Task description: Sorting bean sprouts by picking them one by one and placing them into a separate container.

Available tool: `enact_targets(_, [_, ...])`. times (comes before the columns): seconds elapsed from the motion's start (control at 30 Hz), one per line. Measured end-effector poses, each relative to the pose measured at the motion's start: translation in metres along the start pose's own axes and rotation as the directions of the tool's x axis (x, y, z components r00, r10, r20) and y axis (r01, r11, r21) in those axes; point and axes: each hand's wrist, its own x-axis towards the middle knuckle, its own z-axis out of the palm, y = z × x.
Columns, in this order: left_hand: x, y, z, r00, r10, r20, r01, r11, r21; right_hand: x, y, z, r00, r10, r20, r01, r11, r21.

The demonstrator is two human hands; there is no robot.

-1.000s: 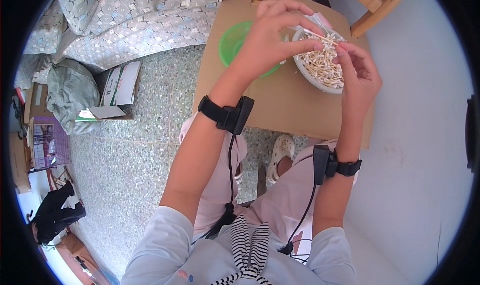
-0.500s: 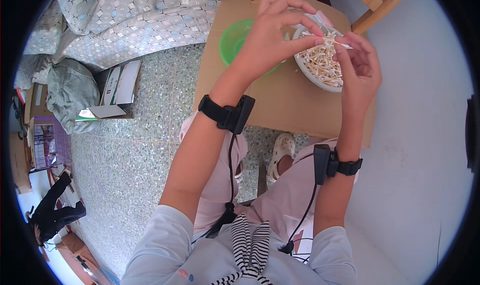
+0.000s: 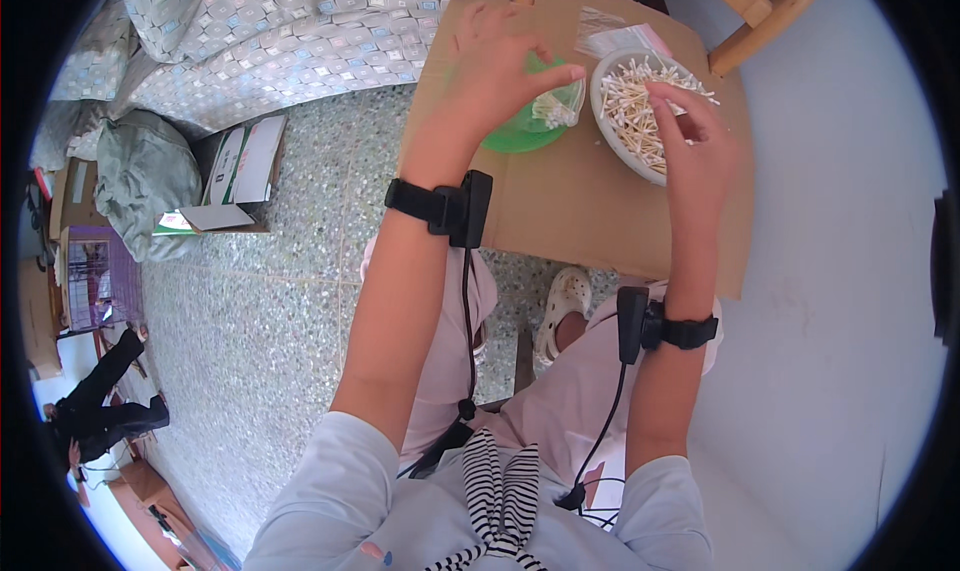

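Looking down from the head camera, I see both forearms reach up from the lower edge to a brown cardboard sheet (image 3: 560, 201) that serves as a work surface.

My left hand (image 3: 495, 66) hovers over a green plate (image 3: 510, 136). Its fingers are spread fairly wide, index finger stretched toward the right, palm down. Just under that fingertip a small clear packet of cotton swabs (image 3: 558, 106) lies at the plate's right edge. I cannot tell whether the finger touches the packet or only hangs above it; nothing is clamped in this hand.

My right hand (image 3: 695, 146) is at the near rim of a white bowl (image 3: 608, 76) heaped with loose cotton swabs (image 3: 635, 111). The fingers are curled narrow, tips drawn together over the pile. Whether they pinch a swab I cannot tell; the fingertips hide it.

The bowl sits just beside the green plate, to its right, both on the cardboard. Clear plastic bags (image 3: 620, 39) lie beyond the bowl at the far edge.

Black wrist bands with cabled units sit on both wrists, left (image 3: 445, 206) and right (image 3: 660, 326).

Around: speckled terrazzo floor (image 3: 270, 301), patterned bedding (image 3: 270, 31) at upper left, a wooden chair (image 3: 765, 16) at upper right.
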Motion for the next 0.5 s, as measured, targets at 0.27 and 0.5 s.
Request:
enact_targets(0.27, [-0.008, 0.013, 0.009, 0.947, -0.091, 0.309, 0.089, 0.996, 0.021, 0.001, 0.017, 0.021, 0.986, 0.065, 0.151, -0.037, 0.983, -0.180])
enact_targets(0.5, [-0.010, 0.008, 0.013, 0.965, -0.093, 0.245, 0.114, 0.991, -0.072, -0.002, 0.010, 0.029, 0.986, 0.108, 0.130, -0.080, 0.976, -0.203])
